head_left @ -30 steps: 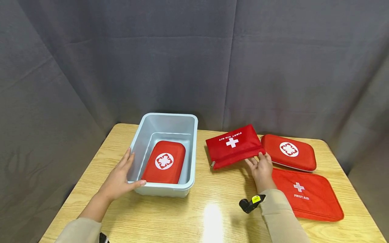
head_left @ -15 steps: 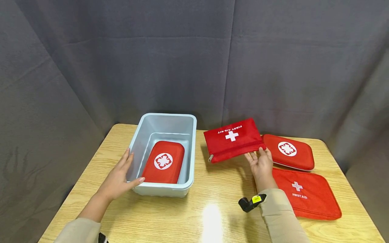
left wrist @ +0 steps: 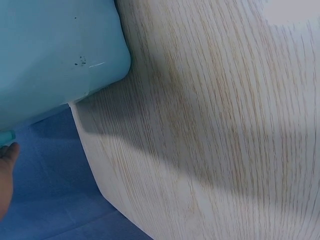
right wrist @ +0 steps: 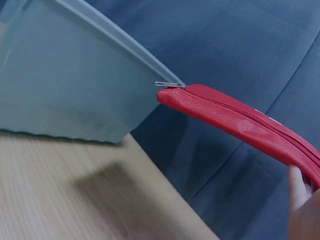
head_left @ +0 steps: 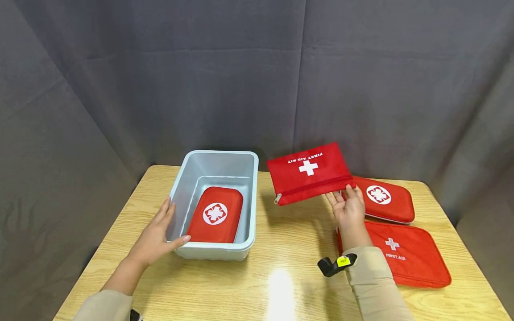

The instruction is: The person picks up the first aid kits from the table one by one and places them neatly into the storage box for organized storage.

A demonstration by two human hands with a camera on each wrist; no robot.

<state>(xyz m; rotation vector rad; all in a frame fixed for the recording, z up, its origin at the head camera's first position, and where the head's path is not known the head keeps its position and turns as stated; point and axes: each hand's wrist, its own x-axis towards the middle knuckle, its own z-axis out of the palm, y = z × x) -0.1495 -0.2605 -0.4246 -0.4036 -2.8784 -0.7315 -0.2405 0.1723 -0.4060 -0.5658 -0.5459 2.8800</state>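
In the head view my right hand pinches the lower right corner of a red zippered first aid pouch with a white cross. The pouch is held above the table, tilted, its lettering upside down. The right wrist view shows its zipper edge and metal pull, with fingers under the near end of the pouch. My left hand touches the near left corner of a pale blue-grey plastic bin, fingers extended along the side rim and thumb at the front rim. Inside the bin lies a red hard first aid case.
Another red hard case lies at the table's back right, partly behind my right hand. In front of it is a flat red first aid bag, partly covered by my forearm. A grey curtain hangs behind the wooden table.
My right hand has raised the first aid pouch higher off the table, with its tilt slightly changed. The left hand stays at the bin's corner.
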